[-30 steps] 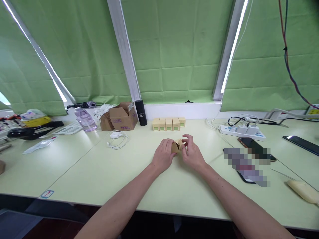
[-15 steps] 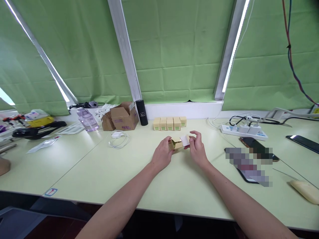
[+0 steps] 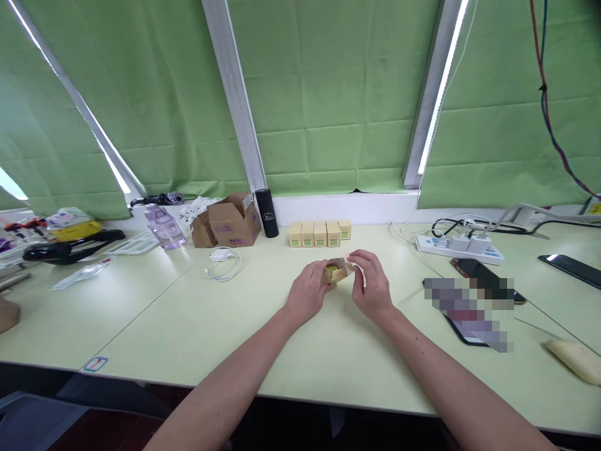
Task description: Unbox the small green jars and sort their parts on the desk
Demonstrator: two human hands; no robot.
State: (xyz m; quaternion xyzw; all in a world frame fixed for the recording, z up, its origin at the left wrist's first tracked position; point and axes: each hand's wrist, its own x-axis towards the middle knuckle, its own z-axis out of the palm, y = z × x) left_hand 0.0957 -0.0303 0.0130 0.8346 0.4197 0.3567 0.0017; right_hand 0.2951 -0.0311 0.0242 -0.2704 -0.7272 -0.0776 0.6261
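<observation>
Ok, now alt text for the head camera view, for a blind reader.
A person's left hand holds a small open cardboard box over a pale table, the right hand at its flap. Behind stand matching boxes, a black cylinder and a brown carton; a phone and power strip lie to the right.

- I see my left forearm (image 3: 235,366) and right forearm (image 3: 439,366) angling inward.
- My left hand (image 3: 306,287) is curled, back upward.
- My right hand (image 3: 374,288) faces it, fingers (image 3: 366,258) bent.

Left hand (image 3: 307,289) holds small open box (image 3: 334,273), right hand (image 3: 372,285) at its flap. Row of small boxes (image 3: 320,234) behind, on table (image 3: 211,332).
</observation>
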